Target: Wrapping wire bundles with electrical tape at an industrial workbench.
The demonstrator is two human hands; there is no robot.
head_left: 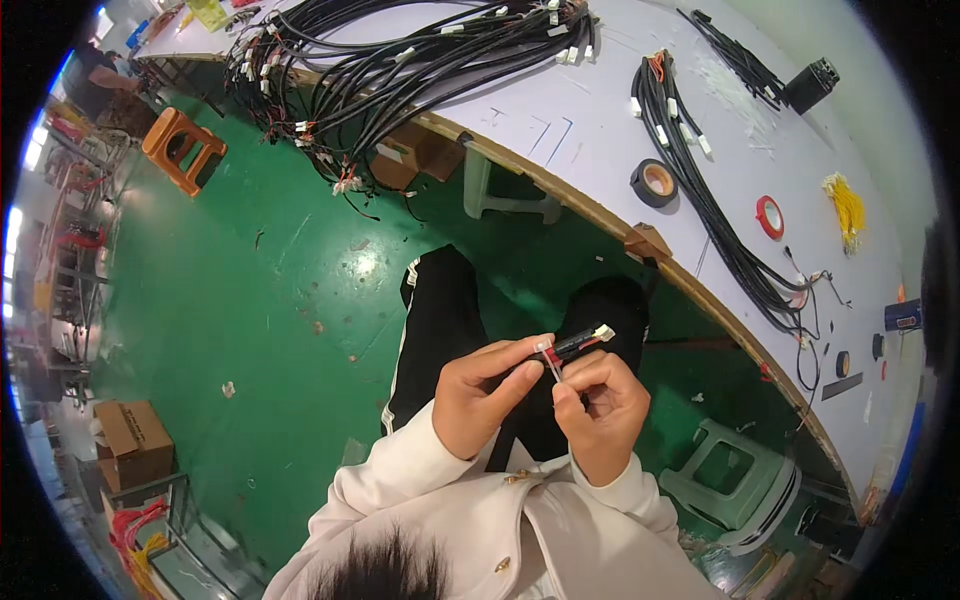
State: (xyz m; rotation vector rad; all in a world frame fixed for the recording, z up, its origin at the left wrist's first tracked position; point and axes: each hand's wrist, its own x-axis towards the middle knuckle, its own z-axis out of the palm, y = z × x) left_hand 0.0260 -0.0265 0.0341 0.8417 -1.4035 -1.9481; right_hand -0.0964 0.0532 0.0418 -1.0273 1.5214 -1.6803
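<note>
Above my lap, my left hand (484, 394) pinches a short black cable piece (572, 346) between thumb and forefinger. Red shows on the cable near the fingertips, and a white plug (604, 333) with thin wires sits at its far right end. A thin, pale translucent strip (551, 364) runs from the cable down to my right hand (605, 408), whose thumb and forefinger are closed on its lower end. Whether the strip is tape or a tie is too small to tell. Both hands nearly touch, just short of the table edge.
On the white table (600, 115) lie a large black cable bundle (400, 65), a second bundle (690, 190), black tape (655, 183), red tape (769, 217) and yellow wires (845, 213). Stools (725, 475) (184, 150) and a carton (133, 440) stand on the green floor.
</note>
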